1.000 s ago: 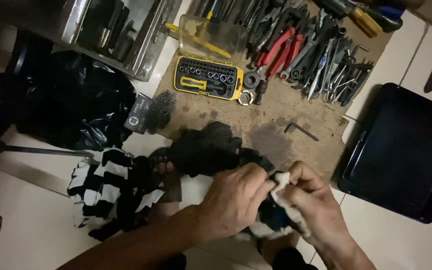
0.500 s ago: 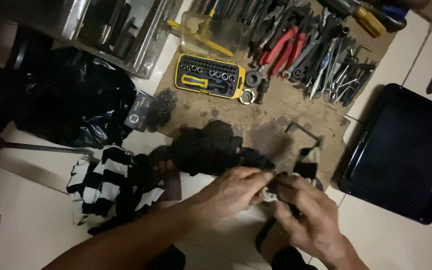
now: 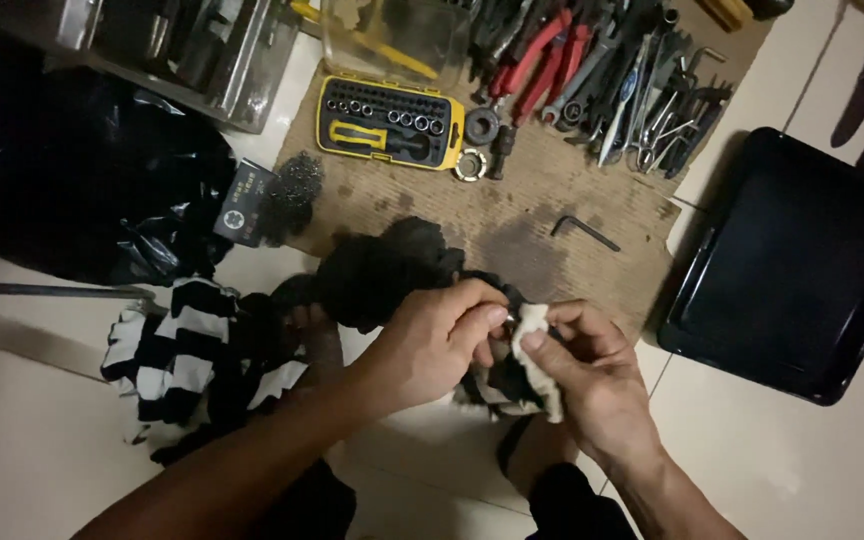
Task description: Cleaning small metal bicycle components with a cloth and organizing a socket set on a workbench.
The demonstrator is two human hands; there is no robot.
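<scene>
Black-and-white striped cloth point(image 3: 187, 355), yellow socket case point(image 3: 390, 122), red-handled pliers point(image 3: 542, 55), black tray point(image 3: 797, 265).

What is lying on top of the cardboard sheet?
On the cardboard: a yellow socket set, a pile of pliers and wrenches, a hex key, and a black rag over its near edge. Whatever lies beneath the rag and hands is hidden.

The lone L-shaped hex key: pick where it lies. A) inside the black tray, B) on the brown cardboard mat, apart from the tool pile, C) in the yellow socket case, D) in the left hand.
B: the hex key lies by itself on the cardboard mat, below the tool pile and left of the black tray, away from both hands.
</scene>
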